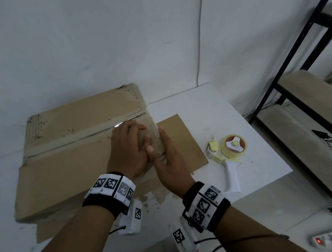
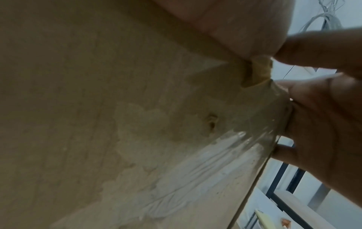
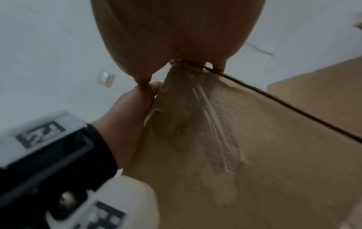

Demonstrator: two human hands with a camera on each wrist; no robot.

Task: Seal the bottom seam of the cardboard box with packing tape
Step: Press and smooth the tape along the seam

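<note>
**Both hands flat on the taped end of the box**

The left hand (image 1: 127, 149) lies palm down on top of the cardboard box (image 1: 64, 165), fingers straight and spread over the clear packing tape (image 1: 128, 120) near the box's right edge. The right hand (image 1: 167, 160) is flat too, its fingers extended and pressed against the box's right side where the tape folds over the edge; its thumb touches the left hand. Neither hand grips anything.

The single box sits on the left half of the white table (image 1: 242, 131), its far edge close to the wall. Its top is worn, with torn patches of exposed corrugation at the far corners and a strip of tape running along the centre seam from left to right. In the left wrist view the tape (image 2: 205, 164) looks wrinkled and glossy over scuffed cardboard.

One flat cardboard sheet (image 1: 182, 136) lies under and beside the box, toward the table's right side. One tape dispenser (image 1: 228, 152) with a white handle rests beyond it, near the right edge.
</note>
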